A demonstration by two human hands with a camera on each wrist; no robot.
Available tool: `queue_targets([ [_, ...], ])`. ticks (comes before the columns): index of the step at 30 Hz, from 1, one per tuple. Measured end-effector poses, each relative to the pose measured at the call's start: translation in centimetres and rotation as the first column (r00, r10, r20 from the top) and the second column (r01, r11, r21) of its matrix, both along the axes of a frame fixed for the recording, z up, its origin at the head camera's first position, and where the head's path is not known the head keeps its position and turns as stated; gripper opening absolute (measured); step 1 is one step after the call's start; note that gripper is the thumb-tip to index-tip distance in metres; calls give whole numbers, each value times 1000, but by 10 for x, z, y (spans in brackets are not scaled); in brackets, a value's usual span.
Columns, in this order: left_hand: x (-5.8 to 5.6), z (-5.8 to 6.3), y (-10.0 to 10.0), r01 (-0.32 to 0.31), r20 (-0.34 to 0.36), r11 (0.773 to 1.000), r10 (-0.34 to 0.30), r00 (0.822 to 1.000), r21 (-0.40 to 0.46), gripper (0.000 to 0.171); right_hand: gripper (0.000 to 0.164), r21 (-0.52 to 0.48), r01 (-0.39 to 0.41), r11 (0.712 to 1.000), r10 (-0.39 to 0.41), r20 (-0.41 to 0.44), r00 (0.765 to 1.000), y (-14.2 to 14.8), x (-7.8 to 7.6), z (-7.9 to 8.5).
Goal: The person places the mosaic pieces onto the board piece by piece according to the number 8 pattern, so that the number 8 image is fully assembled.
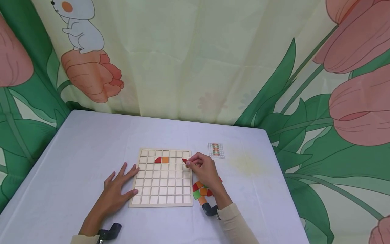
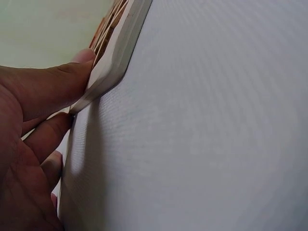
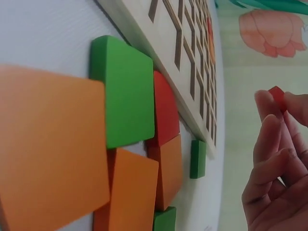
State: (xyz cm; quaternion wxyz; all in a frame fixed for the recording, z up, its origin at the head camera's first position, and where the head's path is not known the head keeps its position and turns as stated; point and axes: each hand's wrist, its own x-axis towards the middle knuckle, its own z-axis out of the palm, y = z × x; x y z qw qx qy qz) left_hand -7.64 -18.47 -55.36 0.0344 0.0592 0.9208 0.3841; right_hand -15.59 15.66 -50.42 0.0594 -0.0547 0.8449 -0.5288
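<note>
Two blocks (image 1: pixel 165 160) lie near the grid board's (image 1: pixel 160 205) far edge, right hand (image 1: pixel 205 169) pinches a red piece (image 1: pixel 184 160), left hand (image 1: pixel 116 191) is spread, loose pieces (image 1: pixel 196 195) remain.

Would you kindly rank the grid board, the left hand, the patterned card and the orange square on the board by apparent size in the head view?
1. Grid board
2. Left hand
3. Patterned card
4. Orange square
</note>
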Motion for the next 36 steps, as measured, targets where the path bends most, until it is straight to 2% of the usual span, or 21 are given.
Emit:
queue_targets([
  [8,0,-3,-1,4,-29,1000,-4,1000,-5,83,6,84,11,996,-10,-12,1000,-9,-4,-1],
  [17,-1,-2,-1,0,-12,1000,-1,1000,-12,83,7,38,-27,999,27,-6,1000,-22,-10,-2],
  [22,-1,-1,-1,6,-16,1000,-6,1000,-13,83,8,60,-37,997,37,7,999,-28,-13,-3],
  [30,-1,-1,-1,-3,-7,1000,3,1000,-14,83,9,102,-10,995,4,59,998,-37,-18,-9],
  [36,0,0,-2,7,-27,1000,-7,1000,4,82,9,146,-10,989,3,50,999,-43,-22,-11],
])
